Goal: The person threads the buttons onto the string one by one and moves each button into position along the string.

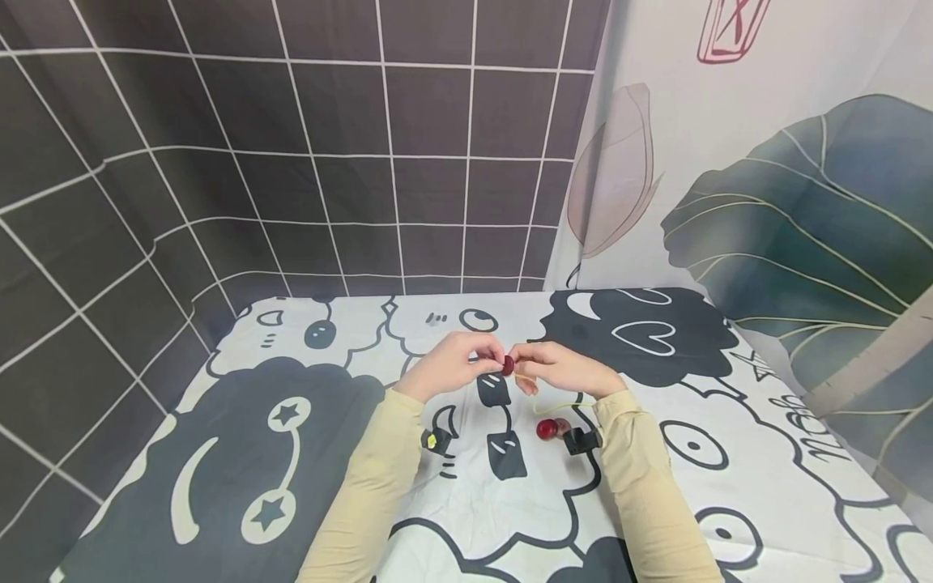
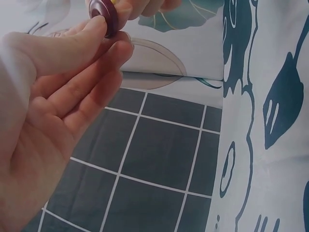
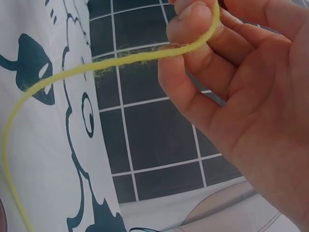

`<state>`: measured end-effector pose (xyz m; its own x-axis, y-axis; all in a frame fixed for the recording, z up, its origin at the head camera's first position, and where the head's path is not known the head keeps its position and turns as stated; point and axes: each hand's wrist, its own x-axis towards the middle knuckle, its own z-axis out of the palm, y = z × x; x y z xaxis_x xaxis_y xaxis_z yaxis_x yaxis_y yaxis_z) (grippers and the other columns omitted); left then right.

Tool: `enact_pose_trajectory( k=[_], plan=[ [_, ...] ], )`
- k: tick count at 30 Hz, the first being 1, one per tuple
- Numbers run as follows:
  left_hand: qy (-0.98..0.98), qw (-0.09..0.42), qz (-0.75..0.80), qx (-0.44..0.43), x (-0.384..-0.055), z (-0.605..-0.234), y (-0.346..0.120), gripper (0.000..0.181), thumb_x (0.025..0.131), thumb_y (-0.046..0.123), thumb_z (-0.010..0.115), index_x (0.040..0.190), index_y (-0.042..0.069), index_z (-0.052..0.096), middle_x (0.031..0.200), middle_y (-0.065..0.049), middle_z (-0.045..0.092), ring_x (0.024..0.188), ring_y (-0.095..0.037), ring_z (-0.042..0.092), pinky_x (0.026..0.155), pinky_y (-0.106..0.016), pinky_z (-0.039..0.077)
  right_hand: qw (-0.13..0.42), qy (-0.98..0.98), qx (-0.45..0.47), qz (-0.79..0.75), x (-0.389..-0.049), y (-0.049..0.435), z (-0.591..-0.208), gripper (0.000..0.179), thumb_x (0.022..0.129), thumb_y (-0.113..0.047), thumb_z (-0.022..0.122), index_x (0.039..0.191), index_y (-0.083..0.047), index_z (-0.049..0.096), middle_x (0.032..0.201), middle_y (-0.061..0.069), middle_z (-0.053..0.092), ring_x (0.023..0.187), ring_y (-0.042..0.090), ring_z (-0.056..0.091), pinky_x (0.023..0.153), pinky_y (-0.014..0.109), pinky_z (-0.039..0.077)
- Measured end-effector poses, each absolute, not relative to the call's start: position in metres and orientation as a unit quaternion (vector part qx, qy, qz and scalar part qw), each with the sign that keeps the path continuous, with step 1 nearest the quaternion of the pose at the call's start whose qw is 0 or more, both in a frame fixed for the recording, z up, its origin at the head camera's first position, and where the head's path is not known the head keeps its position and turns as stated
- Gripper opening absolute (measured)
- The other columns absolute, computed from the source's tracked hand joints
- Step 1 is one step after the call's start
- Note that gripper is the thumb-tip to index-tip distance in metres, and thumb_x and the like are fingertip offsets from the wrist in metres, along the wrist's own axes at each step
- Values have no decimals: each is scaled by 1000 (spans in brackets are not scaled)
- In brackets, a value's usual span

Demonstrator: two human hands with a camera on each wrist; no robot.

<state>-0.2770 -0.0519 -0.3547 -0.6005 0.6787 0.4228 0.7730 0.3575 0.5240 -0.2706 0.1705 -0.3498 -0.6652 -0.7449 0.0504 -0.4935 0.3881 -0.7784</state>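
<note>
Over the middle of the table, my left hand [image 1: 453, 364] pinches a dark red bead [image 1: 508, 366] between thumb and index finger. In the left wrist view the bead [image 2: 110, 19] looks round and glossy, with a bit of yellow at its top. My right hand [image 1: 563, 370] faces it, fingertips right at the bead. It pinches a fuzzy yellow yarn [image 3: 130, 59], whose end at the fingertips is hidden. The loose length of yarn droops from the right hand toward the tabletop. Below that hand lie a shiny red bead [image 1: 547, 429] and a duller, brownish-pink bead [image 1: 563, 426].
A white and dark-grey cartoon-print cloth [image 1: 466, 518] covers the table. Small black devices sit by the left cuff [image 1: 437, 440] and the right cuff [image 1: 582, 440]. Behind the table hangs a dark grid-pattern curtain [image 1: 430, 186], with a leaf-print curtain [image 1: 802, 235] at the right.
</note>
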Motion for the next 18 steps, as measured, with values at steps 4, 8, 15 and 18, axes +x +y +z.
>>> enact_pose_trajectory(
  k=[4,8,15,18],
  plan=[
    [-824,61,-352,-439,-276,-354,-51,6,89,9,66,90,4,66,86,-5,71,77,-12,64,75,-21,51,164,813,-393,-396,-271,172,-351,17,95,-3,42,100,-5,58,67,6,56,65,15,56,70,34,48],
    [-834,53,-344,-429,-275,-353,-50,4,91,8,63,91,5,65,87,-5,70,78,-12,61,74,-21,50,168,822,-387,-382,-271,172,-350,12,99,-12,46,98,-9,58,67,3,56,64,13,57,69,37,48],
    [-845,48,-339,-410,-274,-353,-49,3,93,9,59,93,6,61,90,-5,70,81,-14,63,75,-22,49,139,840,-338,-401,-269,170,-348,13,99,-14,47,97,-5,57,67,5,57,61,13,56,63,26,47],
    [-844,53,-341,-410,-274,-353,-49,4,93,10,60,91,7,59,90,-5,70,81,-13,63,75,-22,50,132,840,-322,-416,-270,171,-349,11,97,-9,48,100,-1,55,68,8,58,61,13,56,62,24,47]
  ],
)
